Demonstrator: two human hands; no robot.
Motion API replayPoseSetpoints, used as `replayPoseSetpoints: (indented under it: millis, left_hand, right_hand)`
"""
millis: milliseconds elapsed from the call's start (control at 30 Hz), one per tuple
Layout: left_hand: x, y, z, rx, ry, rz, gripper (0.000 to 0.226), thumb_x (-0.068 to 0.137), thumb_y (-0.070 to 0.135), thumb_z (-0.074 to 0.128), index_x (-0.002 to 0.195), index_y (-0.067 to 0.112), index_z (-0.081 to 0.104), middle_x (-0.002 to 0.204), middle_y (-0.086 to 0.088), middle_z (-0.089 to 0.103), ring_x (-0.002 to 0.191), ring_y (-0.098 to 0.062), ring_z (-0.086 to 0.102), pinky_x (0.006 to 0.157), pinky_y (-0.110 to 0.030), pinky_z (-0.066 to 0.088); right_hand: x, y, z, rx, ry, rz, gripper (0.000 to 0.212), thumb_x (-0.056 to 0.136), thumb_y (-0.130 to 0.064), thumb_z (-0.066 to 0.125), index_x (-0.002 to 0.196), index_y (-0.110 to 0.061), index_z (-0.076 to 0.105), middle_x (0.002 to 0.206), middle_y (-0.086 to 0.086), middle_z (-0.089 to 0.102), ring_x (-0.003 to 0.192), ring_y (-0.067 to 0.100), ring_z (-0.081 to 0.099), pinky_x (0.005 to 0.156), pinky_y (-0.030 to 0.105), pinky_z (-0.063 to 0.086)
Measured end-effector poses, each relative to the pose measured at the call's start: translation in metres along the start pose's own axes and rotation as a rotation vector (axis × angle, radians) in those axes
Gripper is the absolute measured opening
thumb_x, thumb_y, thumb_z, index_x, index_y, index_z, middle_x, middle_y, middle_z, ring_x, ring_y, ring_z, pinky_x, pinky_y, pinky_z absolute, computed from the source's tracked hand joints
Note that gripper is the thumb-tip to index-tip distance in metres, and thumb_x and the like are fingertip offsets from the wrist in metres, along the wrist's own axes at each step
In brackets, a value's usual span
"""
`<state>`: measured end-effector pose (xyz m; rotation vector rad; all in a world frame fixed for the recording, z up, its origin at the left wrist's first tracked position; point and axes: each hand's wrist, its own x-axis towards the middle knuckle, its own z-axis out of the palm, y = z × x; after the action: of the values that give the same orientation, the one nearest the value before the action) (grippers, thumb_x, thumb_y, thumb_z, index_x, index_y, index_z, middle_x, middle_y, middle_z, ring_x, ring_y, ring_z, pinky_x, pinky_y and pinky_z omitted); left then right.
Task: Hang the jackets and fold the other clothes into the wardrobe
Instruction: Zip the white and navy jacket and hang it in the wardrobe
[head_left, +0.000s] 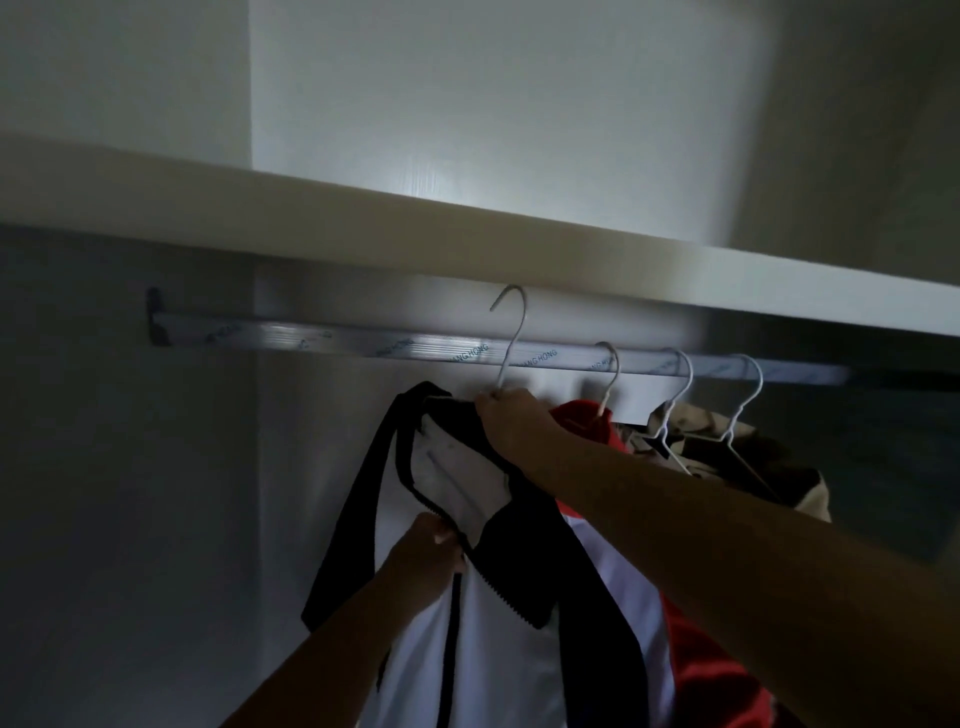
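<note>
Head view: right hand (511, 415) fingers clamp the neck of a white hanger (511, 332) carrying a black-and-white jacket (483, 597); its hook sits above the fingers, not yet on the rail (363, 345). Left hand (423, 558) fingers pinch the zipper edge below. Right of the fingers, a red jacket (584, 421) and a tan jacket (727, 447) already hang.

Rail (363, 345): shiny metal under printed clear film. Hanger (511, 338): thin white-coated wire, smooth. Jacket (488, 623): sleek white cloth, slight sheen; matt black trim, toothed zip. Red garment (592, 423): soft matt cloth. Shelf (467, 228): smooth matt white board.
</note>
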<state>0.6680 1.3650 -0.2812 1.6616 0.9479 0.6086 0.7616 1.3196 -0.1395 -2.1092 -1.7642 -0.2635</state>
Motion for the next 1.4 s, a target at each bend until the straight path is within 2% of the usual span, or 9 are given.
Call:
replayPoseSetpoints:
  millis: [133, 267, 533, 733, 867, 1000, 1167, 1300, 1400]
  left_hand:
    - [0.012, -0.005, 0.003, 0.201, -0.061, -0.065, 0.019, 0.1, 0.016, 0.041, 0.099, 0.008, 0.058, 0.106, -0.012, 0.064, 0.069, -0.012, 0.049, 0.065, -0.023, 0.048]
    - [0.018, -0.015, 0.01, 0.252, -0.095, -0.151, 0.041, 0.1, 0.024, 0.042, 0.06, 0.014, 0.044, 0.064, 0.001, 0.047, 0.053, -0.005, 0.04, 0.041, -0.011, 0.032]
    - [0.024, -0.022, 0.01, -0.024, -0.042, -0.319, 0.016, 0.092, 0.023, 0.048, 0.084, 0.011, 0.055, 0.074, -0.004, 0.062, 0.052, -0.013, 0.054, 0.052, -0.019, 0.04]
    - [0.025, -0.029, 0.017, 0.169, -0.094, -0.25, 0.042, 0.094, 0.017, 0.05, 0.052, 0.015, 0.043, 0.053, 0.002, 0.043, 0.041, -0.006, 0.037, 0.037, -0.012, 0.029]
    - [0.021, -0.027, 0.019, 0.075, -0.118, -0.362, 0.03, 0.095, 0.02, 0.043, 0.067, 0.013, 0.052, 0.061, 0.0, 0.052, 0.045, -0.011, 0.039, 0.047, -0.016, 0.03]
    - [0.012, -0.031, 0.013, -0.064, -0.051, -0.397, 0.023, 0.094, 0.023, 0.046, 0.084, 0.006, 0.058, 0.064, -0.004, 0.066, 0.04, -0.014, 0.047, 0.049, -0.018, 0.034]
    - [0.001, -0.038, -0.006, -0.03, -0.063, -0.406, 0.025, 0.097, 0.02, 0.043, 0.091, 0.004, 0.061, 0.054, 0.002, 0.068, 0.034, -0.011, 0.053, 0.041, -0.017, 0.04]
    - [-0.01, -0.047, -0.027, 0.013, -0.034, -0.238, 0.024, 0.098, 0.023, 0.049, 0.085, 0.006, 0.061, 0.062, 0.001, 0.068, 0.037, -0.008, 0.052, 0.039, -0.017, 0.038]
    - [-0.014, -0.047, -0.037, 0.008, -0.02, -0.22, 0.023, 0.097, 0.019, 0.051, 0.085, 0.005, 0.063, 0.068, -0.001, 0.069, 0.037, -0.007, 0.049, 0.037, -0.016, 0.033]
  right_hand:
    - [0.015, 0.009, 0.014, -0.325, -0.158, -0.04, 0.036, 0.1, 0.0, 0.029, 0.129, 0.004, 0.048, 0.133, 0.021, 0.05, 0.121, 0.031, 0.049, 0.091, 0.034, 0.037]
    - [0.027, 0.017, 0.026, -0.359, -0.181, -0.018, 0.036, 0.099, -0.001, 0.029, 0.131, 0.008, 0.043, 0.134, 0.021, 0.051, 0.122, 0.034, 0.049, 0.093, 0.038, 0.037]
    - [0.024, 0.029, 0.044, -0.343, -0.138, -0.029, 0.035, 0.099, 0.0, 0.028, 0.128, 0.007, 0.046, 0.135, 0.02, 0.048, 0.122, 0.032, 0.049, 0.093, 0.038, 0.039]
    - [0.019, 0.031, 0.048, -0.532, -0.211, -0.059, 0.035, 0.099, 0.0, 0.03, 0.131, 0.007, 0.042, 0.134, 0.019, 0.048, 0.123, 0.032, 0.048, 0.094, 0.044, 0.046]
    - [0.017, 0.033, 0.05, -0.58, -0.259, -0.064, 0.035, 0.099, 0.0, 0.028, 0.13, 0.008, 0.042, 0.132, 0.02, 0.047, 0.122, 0.034, 0.047, 0.094, 0.044, 0.045]
    - [0.006, 0.042, 0.046, -0.28, -0.143, 0.034, 0.037, 0.104, -0.019, 0.029, 0.119, 0.003, 0.055, 0.102, 0.018, 0.056, 0.114, 0.034, 0.054, 0.075, 0.027, 0.04]
    - [-0.041, 0.034, 0.048, -0.299, 0.103, 0.209, 0.049, 0.094, -0.033, 0.049, 0.135, -0.01, 0.038, 0.129, 0.012, 0.048, 0.116, 0.032, 0.049, 0.095, 0.043, 0.038]
    - [-0.079, 0.022, 0.053, -0.499, 0.294, -0.245, 0.045, 0.063, -0.022, 0.073, 0.106, -0.018, 0.063, 0.099, 0.004, 0.059, 0.089, 0.025, 0.055, 0.079, 0.04, 0.041]
    - [-0.079, 0.011, 0.08, -0.567, -0.063, -0.491, 0.023, 0.073, -0.017, 0.067, 0.096, -0.019, 0.063, 0.095, 0.002, 0.058, 0.088, 0.022, 0.056, 0.08, 0.038, 0.042]
